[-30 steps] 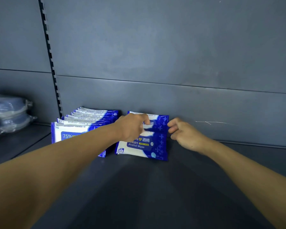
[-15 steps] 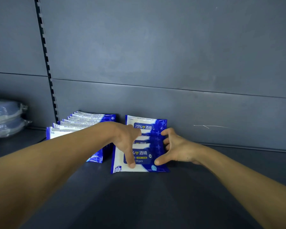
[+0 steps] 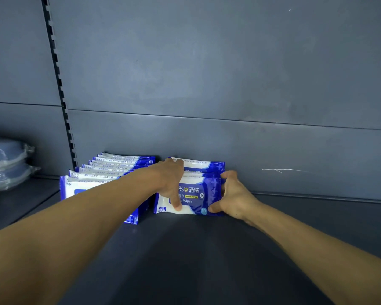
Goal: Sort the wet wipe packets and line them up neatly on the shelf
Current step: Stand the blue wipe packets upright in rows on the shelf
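Two rows of blue-and-white wet wipe packets stand on the dark shelf (image 3: 196, 260) against the back wall. The left row (image 3: 110, 170) holds several packets leaning one behind another. The right row (image 3: 196, 192) is short, its front packet showing "Alcohol Wipes". My left hand (image 3: 169, 183) grips the right row's left side, fingers over the top of the rear packets and thumb pressed on the front packet's face. My right hand (image 3: 233, 194) clasps the row's right end, thumb at the front lower corner and fingers curled behind.
Clear-wrapped bluish containers (image 3: 7, 164) sit stacked at the far left on the neighbouring shelf. A slotted upright rail (image 3: 59, 84) runs down the grey back wall. A white scratch (image 3: 282, 170) marks the wall to the right.
Both hands have closed in on the right row. The left thumb stays on the front packet; the right hand has slid tighter onto the right end, squaring the packets more upright.
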Demonstrator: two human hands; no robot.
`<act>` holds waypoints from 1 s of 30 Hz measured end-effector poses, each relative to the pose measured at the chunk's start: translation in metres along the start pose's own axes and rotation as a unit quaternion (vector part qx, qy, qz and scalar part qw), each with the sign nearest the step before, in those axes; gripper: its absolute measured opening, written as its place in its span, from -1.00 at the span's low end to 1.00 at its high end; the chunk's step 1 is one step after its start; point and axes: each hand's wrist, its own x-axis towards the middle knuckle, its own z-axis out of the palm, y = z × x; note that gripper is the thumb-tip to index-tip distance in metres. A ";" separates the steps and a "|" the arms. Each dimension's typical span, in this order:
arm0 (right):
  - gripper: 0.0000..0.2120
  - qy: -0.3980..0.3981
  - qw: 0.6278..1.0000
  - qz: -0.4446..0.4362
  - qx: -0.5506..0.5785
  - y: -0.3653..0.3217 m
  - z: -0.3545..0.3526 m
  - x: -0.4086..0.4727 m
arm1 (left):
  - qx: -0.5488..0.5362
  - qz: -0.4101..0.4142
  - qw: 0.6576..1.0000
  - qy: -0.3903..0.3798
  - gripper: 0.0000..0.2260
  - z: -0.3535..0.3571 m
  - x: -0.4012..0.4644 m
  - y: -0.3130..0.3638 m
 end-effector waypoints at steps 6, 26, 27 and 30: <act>-0.43 0.022 1.000 -0.003 0.013 0.002 0.003 0.003 | 0.040 0.004 0.999 0.024 -0.01 -0.002 0.002 0.005; -0.60 0.087 0.994 -0.029 -0.061 0.007 -0.008 0.012 | 0.014 -0.074 0.977 0.200 -0.23 0.018 0.005 0.008; -0.61 0.087 0.994 -0.035 -0.063 0.006 -0.006 0.012 | 0.008 -0.071 0.977 0.200 -0.23 0.017 0.006 0.008; -0.64 0.087 0.993 -0.046 -0.061 0.003 -0.003 0.013 | -0.015 -0.067 0.978 0.195 -0.24 0.015 0.008 0.008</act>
